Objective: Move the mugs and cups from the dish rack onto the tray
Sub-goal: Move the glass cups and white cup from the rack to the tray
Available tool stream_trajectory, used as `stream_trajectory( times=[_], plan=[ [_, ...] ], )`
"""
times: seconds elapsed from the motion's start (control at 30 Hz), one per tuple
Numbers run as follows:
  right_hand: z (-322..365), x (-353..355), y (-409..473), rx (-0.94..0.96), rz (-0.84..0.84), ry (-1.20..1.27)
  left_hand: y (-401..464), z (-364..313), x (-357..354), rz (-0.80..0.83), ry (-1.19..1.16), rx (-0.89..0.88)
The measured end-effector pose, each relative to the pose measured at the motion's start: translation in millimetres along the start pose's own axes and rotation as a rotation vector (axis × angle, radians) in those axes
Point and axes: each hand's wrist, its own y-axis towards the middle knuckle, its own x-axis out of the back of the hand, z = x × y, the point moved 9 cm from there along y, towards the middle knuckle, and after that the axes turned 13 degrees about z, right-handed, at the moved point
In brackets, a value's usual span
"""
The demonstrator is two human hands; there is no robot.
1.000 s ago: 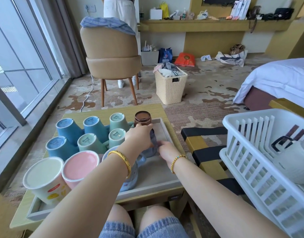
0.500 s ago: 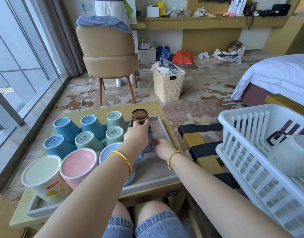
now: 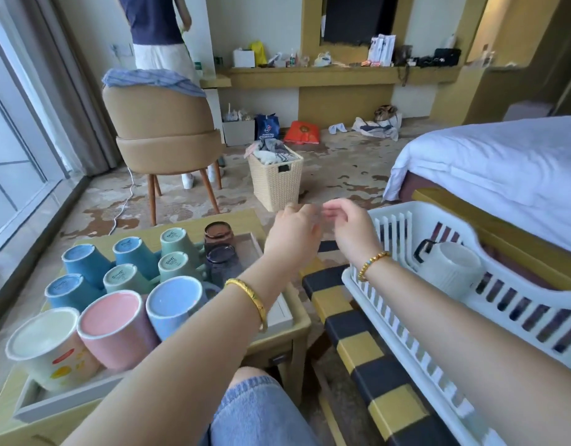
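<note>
While one white mug (image 3: pixel 450 270) lies in the dish rack (image 3: pixel 390 294), left hand (image 3: pixel 292 238) and right hand (image 3: pixel 353 231) hover beside it, loosely curled, holding nothing.

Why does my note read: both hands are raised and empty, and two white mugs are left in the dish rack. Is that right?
Not quite. The head view shows only one white mug in the dish rack, not two. The left hand and right hand are indeed raised and empty.

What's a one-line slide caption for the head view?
Both hands, left hand and right hand, lifted empty between the filled tray and the dish rack holding one white mug.
</note>
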Motion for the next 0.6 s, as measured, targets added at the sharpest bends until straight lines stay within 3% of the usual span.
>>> stream_trajectory(
  times=[0.1,0.27,0.43,0.6],
  plan=[
    [-23,50,-21,-0.021,-0.097,-0.109,-3,-41,-40,0.077,-0.078,-0.044],
    [-86,115,-45,-0.218,-0.214,-0.303,-11,-97,-101,0.224,-0.104,-0.089],
    [-144,137,-46,-0.396,-0.001,-0.747,-9,-107,-139,0.379,0.139,-0.01],
    [-186,137,-56,-0.532,0.145,-0.86,-9,-98,-146,0.432,0.171,0.02]
  ],
)
